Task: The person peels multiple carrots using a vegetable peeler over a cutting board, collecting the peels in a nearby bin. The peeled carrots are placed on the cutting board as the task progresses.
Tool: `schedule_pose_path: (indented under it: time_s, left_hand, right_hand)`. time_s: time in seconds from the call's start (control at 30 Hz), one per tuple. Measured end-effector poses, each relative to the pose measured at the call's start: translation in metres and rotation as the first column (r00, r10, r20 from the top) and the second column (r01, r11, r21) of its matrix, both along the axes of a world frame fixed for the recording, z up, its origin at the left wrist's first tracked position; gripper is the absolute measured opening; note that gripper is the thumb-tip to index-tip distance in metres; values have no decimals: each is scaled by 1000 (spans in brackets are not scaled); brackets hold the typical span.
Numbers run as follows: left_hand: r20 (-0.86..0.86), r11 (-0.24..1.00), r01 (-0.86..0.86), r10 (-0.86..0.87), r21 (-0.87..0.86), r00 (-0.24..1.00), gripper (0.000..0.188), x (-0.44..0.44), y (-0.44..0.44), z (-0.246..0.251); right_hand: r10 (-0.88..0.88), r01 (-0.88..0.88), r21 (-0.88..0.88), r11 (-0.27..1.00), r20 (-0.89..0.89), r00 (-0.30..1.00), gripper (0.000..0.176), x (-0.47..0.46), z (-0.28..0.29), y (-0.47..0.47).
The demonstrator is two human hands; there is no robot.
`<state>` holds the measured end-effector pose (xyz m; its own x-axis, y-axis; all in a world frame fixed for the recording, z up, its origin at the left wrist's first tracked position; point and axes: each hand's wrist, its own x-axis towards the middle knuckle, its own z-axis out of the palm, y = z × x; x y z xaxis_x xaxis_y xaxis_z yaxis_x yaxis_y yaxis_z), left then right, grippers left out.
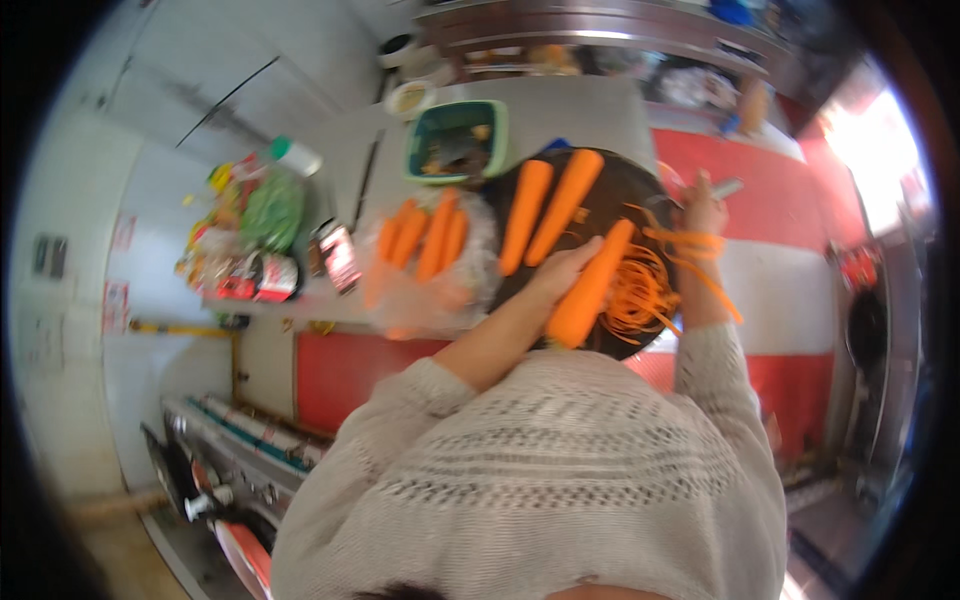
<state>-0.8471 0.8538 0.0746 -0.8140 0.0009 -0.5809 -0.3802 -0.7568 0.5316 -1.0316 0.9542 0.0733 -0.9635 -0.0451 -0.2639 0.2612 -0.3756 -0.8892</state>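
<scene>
My left hand (564,271) grips a large peeled-looking carrot (589,289), held at a slant over a round dark board (600,202). To the right, my right hand (703,210) is closed around a small silvery hand tool (727,187); blur hides its exact kind. Long carrot strips (694,244) hang over my right wrist. Beneath the held carrot's right side lies a pile of thin carrot peelings (637,296). Two more carrots, a left one (527,214) and a right one (568,202), rest side by side on the board.
Left of the board, a clear plastic bag (427,300) holds several carrots (431,236). Behind it stands a green plastic basin (495,142) with scraps inside. A phone (339,255), a green plastic bag (274,210) and a green-capped container (296,155) occupy the steel table's (577,97) left side.
</scene>
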Motion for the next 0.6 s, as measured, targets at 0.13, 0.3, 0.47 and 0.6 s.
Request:
schedule_pose_path:
  time_s: [0.13, 0.3, 0.47, 0.6]
  left_hand:
    - [33, 949, -306, 304, 73, 952, 42, -19, -12, -14]
    - [-158, 920, -363, 385, 148, 910, 38, -26, -24, -43]
    - [19, 998, -57, 57, -23, 998, 41, -3, -3, 8]
    - [-81, 996, 3, 4, 88, 997, 42, 0, -10, -3]
  right_hand:
    - [265, -272, -51, 961, -113, 958, 21, 59, 42, -5]
    - [466, -477, -85, 875, -121, 876, 24, 114, 46, -26]
    - [279, -280, 42, 959, 32, 960, 24, 53, 33, -23]
    - [123, -122, 149, 981, -1, 992, 22, 16, 15, -13]
